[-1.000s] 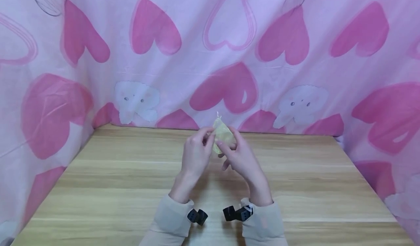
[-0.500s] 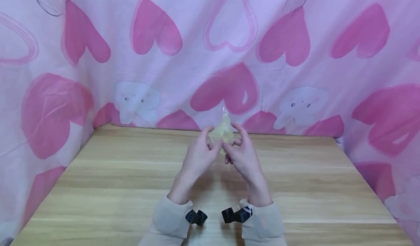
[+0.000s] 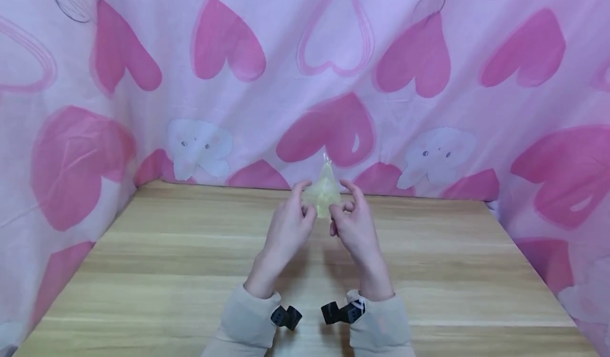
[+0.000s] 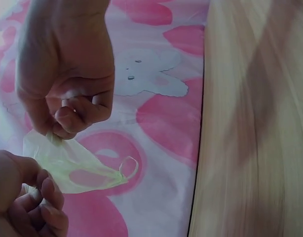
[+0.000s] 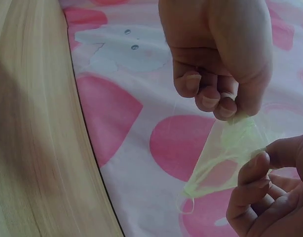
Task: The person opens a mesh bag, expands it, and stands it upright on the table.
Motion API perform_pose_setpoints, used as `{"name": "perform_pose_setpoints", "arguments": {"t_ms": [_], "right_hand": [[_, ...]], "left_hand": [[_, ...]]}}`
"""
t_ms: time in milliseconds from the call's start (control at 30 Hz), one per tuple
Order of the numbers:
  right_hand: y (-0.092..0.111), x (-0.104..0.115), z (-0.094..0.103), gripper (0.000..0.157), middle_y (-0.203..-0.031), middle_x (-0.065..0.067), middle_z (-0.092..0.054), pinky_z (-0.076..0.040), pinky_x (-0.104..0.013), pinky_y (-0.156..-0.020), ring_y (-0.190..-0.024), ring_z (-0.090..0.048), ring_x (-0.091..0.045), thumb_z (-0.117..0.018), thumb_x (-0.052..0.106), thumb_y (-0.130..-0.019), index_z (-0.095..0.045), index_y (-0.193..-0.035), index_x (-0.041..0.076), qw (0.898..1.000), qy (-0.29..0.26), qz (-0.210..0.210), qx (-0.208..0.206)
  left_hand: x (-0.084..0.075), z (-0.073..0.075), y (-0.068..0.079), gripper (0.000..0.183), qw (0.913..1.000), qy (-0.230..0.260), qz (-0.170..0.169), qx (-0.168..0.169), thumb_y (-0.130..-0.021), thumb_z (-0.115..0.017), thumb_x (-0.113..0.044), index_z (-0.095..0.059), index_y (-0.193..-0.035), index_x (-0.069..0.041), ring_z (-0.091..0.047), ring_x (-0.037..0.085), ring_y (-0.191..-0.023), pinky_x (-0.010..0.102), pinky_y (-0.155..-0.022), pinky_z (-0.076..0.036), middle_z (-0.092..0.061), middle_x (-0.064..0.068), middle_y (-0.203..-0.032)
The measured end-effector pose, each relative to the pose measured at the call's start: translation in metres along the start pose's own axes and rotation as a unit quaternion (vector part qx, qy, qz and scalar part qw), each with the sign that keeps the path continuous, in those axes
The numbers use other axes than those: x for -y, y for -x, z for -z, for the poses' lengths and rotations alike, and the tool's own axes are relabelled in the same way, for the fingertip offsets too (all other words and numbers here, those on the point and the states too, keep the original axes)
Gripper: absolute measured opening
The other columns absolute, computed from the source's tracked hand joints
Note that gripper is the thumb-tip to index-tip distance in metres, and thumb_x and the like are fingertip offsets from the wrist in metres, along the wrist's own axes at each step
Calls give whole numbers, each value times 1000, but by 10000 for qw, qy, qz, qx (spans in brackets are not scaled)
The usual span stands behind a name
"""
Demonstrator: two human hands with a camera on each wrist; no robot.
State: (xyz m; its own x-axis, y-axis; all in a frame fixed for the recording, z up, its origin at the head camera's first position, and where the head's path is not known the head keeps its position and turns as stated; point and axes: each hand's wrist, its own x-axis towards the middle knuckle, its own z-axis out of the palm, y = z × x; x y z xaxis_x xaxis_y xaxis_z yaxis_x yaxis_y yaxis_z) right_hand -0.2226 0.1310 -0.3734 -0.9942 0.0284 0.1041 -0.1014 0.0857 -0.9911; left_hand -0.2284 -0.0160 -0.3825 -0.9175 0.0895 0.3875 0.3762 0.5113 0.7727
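Note:
A thin, see-through, pale yellow-green plastic bag (image 3: 325, 190) is held up between both hands, spread taut. It tapers to a gathered tip with a small thin loop (image 4: 132, 167), pointing away from the person. On one side, the left hand (image 3: 292, 222) pinches its edge between thumb and fingers. Opposite, the right hand (image 3: 356, 227) grips the other edge the same way. In the right wrist view, the thumb and index finger of the right hand (image 5: 272, 192) meet at the film, and the left hand (image 5: 218, 54) pinches it above. Part of the bag is hidden behind the fingers.
Below the hands lies a wood-grain table (image 3: 190, 272). A pink curtain (image 3: 271, 39) printed with hearts hangs along its back and sides. A black wrist camera (image 3: 286, 317) sits on the left sleeve, another camera (image 3: 342, 312) on the right.
The bag has turned from a narrow, bunched shape to a wider triangle with its tip centred. Both hands have shifted their grips to its two sides, and the thumbs have moved apart.

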Motion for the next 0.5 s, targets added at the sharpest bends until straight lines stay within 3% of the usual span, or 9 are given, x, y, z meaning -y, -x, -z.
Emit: {"name": "perform_pose_setpoints", "arguments": {"t_ms": [167, 300, 400, 500], "right_hand": [[-1, 0, 2, 62, -72, -11, -56, -42, -26, -44, -44, -52, -22, -60, 11, -93, -34, -147, 25, 9998, 135, -161, 51], [0, -2, 3, 68, -76, -16, -63, -46, -28, -43, -44, -57, -23, -62, 20, -96, -24, -152, 25, 9975, 34, -546, 453], [0, -4, 2, 69, -77, -18, -65, -47, -27, -44, -45, -59, -22, -58, 15, -98, -18, -154, 21, 9960, -208, -626, 601], [0, -3, 3, 71, -75, -15, -63, -46, -27, -45, -45, -58, -21, -58, 7, -97, -17, -154, 19, 9968, -363, -560, 448]], "left_hand": [[-2, -3, -1, 46, 9993, -128, -294, -213, -91, -56, -5, -48, -137, -8, -35, 4, -43, 25, -42, -32, -44, -7, -53], [-2, -6, 1, 44, 9993, 96, -351, 15, -96, -54, -6, -46, -139, -6, -40, 5, -45, 24, -41, -34, -48, -7, -57], [-1, -7, 2, 43, 9989, 212, -383, 184, -99, -53, -7, -44, -141, -5, -44, 6, -46, 25, -41, -36, -51, -7, -61], [-2, -8, 2, 42, 9986, 244, -429, 194, -100, -52, -10, -43, -142, -6, -43, 7, -47, 25, -42, -36, -52, -7, -63]]}}
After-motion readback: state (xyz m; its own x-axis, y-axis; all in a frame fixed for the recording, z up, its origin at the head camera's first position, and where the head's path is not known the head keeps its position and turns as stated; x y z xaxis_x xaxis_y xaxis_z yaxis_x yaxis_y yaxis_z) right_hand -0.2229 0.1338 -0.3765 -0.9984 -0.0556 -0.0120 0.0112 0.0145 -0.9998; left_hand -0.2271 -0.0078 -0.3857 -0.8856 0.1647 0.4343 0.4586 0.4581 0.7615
